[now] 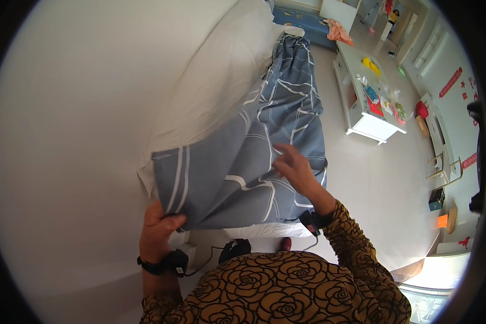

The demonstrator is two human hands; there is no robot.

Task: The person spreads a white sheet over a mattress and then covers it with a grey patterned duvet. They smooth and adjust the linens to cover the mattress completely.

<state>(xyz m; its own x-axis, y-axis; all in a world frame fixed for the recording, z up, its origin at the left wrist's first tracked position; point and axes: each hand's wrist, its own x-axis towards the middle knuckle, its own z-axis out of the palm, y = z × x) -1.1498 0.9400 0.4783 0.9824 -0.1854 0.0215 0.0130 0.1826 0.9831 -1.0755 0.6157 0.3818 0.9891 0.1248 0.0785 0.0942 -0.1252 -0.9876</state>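
Note:
A grey-blue cloth cover with white line patterns (pixel 243 162) stretches away from me, bunched at its far end. My left hand (pixel 160 227) grips its near left corner between thumb and fingers, close to the wall. Over the cover's right part is my right hand (pixel 293 168), slightly blurred, its fingers spread and holding nothing; whether it touches the cloth I cannot tell. Plain off-white fabric (pixel 227 65) lies along the cover's left side. More white fabric (pixel 267 230) shows under the near edge. Both wrists wear black devices with cables.
A white wall (pixel 73 141) rises close on the left. On the right stands a white low table (pixel 353 87) bearing plastic bags and a yellow item. A blue upholstered seat (pixel 303 26) with a peach cloth is at the far end. A person (pixel 394 17) is in the distance.

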